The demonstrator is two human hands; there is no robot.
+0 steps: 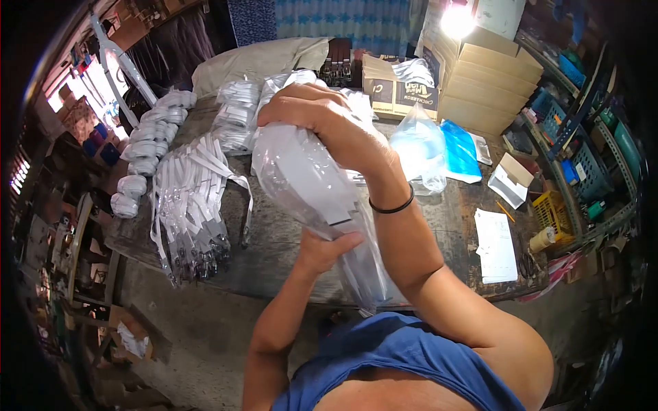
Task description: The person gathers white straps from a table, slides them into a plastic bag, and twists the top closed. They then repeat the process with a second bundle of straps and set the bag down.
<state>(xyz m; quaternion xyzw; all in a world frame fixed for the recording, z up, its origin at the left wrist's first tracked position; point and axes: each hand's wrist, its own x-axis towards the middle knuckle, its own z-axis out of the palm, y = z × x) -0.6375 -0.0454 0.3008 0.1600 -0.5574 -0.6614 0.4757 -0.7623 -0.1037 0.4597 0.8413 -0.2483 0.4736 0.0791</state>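
A clear plastic bag (308, 171) with a white bundle inside is held up over the table, tilted, its narrow end hanging toward my body. My right hand (325, 123), with a dark band on the wrist, curls over the bag's upper end. Lower down, my left hand (325, 251) grips the bag's narrower part, thumb across its front. A loose pile of white straps with metal clips (195, 205) lies left of the bag, clips hanging at the table's front edge. Rolled white strap bundles (236, 113) stand in stacks behind it.
More rolled bundles (147, 147) line the table's left side. Cardboard boxes (486, 85), a filled clear bag (419, 147) and a blue packet (459, 152) stand at the back right. Paper sheets (496, 245), a pencil (505, 211) and a thread spool (542, 239) lie to the right.
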